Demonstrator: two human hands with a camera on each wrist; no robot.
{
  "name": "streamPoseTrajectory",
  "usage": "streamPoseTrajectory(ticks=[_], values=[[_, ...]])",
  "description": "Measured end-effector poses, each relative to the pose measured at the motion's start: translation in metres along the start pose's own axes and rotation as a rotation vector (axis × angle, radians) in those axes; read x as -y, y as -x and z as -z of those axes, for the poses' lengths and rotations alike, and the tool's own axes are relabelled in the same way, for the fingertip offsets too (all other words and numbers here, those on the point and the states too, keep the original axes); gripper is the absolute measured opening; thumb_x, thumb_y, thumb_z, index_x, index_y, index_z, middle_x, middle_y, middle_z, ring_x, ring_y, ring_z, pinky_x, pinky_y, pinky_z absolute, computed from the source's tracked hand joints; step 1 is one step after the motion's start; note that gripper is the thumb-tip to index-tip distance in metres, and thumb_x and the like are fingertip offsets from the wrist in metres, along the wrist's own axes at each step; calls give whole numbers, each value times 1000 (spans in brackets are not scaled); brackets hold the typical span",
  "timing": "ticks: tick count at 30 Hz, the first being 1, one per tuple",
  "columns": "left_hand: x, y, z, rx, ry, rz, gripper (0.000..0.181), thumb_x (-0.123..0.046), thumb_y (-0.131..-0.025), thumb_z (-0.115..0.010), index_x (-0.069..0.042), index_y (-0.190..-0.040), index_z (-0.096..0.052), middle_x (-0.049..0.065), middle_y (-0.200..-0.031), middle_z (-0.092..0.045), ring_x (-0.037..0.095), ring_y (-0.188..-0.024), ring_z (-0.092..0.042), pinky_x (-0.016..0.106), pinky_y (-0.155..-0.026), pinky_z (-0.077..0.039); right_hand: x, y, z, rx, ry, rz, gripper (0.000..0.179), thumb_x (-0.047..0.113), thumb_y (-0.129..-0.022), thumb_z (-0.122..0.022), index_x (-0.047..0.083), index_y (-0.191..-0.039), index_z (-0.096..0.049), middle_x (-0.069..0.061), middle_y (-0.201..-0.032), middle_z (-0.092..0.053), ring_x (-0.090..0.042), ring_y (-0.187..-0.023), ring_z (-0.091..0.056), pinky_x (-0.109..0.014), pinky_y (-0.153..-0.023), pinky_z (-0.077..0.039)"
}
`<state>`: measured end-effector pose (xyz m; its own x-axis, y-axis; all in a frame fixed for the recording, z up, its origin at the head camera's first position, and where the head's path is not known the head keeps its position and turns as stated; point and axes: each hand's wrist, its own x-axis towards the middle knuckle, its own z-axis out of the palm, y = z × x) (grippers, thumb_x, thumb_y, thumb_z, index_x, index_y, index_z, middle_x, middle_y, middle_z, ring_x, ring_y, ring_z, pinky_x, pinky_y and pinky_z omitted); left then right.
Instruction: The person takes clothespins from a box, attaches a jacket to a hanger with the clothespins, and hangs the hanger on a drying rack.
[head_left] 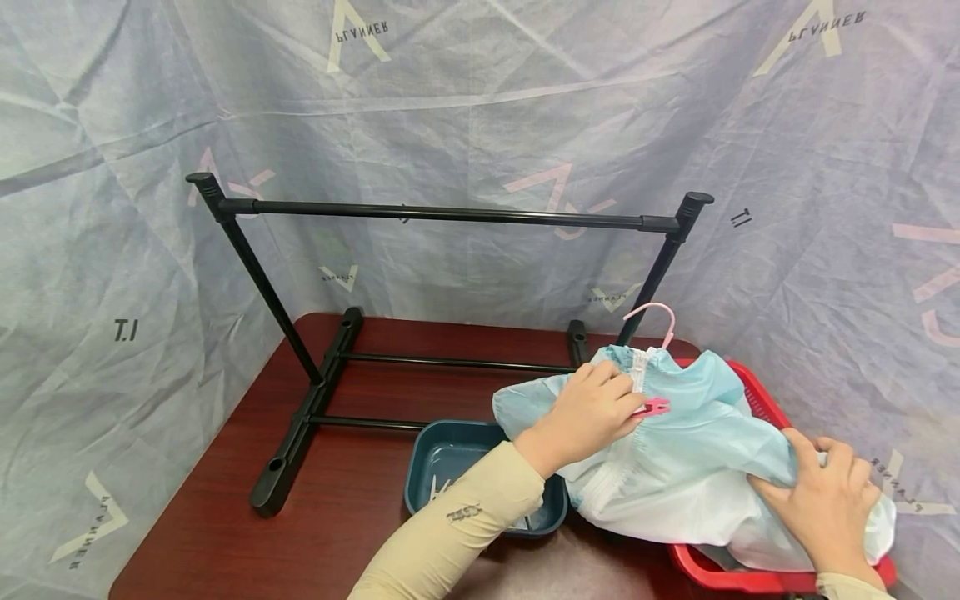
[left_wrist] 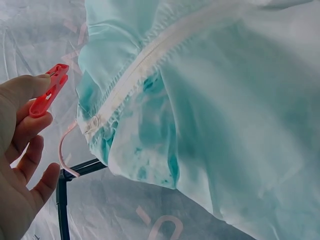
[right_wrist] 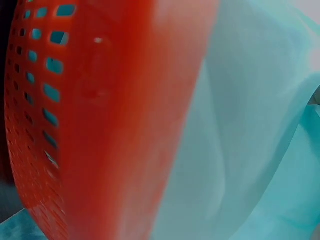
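Note:
A light blue and white zip-up jacket (head_left: 697,467) lies spread over the red basket (head_left: 757,400). A pink hanger (head_left: 660,312) has its hook sticking out of the collar. My left hand (head_left: 588,412) is over the jacket's upper front beside the zipper, pinching a pink clothespin (left_wrist: 48,92) between thumb and index finger while the other fingers are loosely bent. On the right, my right hand (head_left: 825,492) grips the edge of the jacket between thumb and fingers above the basket. The right wrist view shows mostly fabric and the basket's perforated side, with that hand almost wholly out of frame.
A black rack (head_left: 450,214) with a horizontal top bar stands on the dark red table (head_left: 217,508). In front of it, partly under my left forearm, is a blue tray (head_left: 416,475) holding several pale clothespins (head_left: 438,487). Printed grey cloth (head_left: 465,108) hangs behind.

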<state>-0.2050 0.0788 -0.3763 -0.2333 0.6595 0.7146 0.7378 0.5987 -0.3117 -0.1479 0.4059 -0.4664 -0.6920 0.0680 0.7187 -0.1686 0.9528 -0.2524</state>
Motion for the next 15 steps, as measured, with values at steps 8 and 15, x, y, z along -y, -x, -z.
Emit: streamPoseTrajectory(ticks=[8,15], values=[[-4,-6,-6,11,0,-7,11,-32,-91,-69,-23,-92,-74,-6,-86,-59,15,-89,-52,26,-75,-40,0,1,0,3,-3,-2,97,93,-75,-32,7,-115,-54,-34,-108,-39,-58,-82,-31,-66,-61,-20],[-5,-12,-5,47,11,-12,10,-31,-92,-68,-24,-95,-75,-6,-87,-60,16,-91,-53,26,-74,-40,0,2,-1,-16,14,2,96,92,-75,-33,7,-115,-54,-34,-108,-40,-58,-82,-32,-66,-60,-21]])
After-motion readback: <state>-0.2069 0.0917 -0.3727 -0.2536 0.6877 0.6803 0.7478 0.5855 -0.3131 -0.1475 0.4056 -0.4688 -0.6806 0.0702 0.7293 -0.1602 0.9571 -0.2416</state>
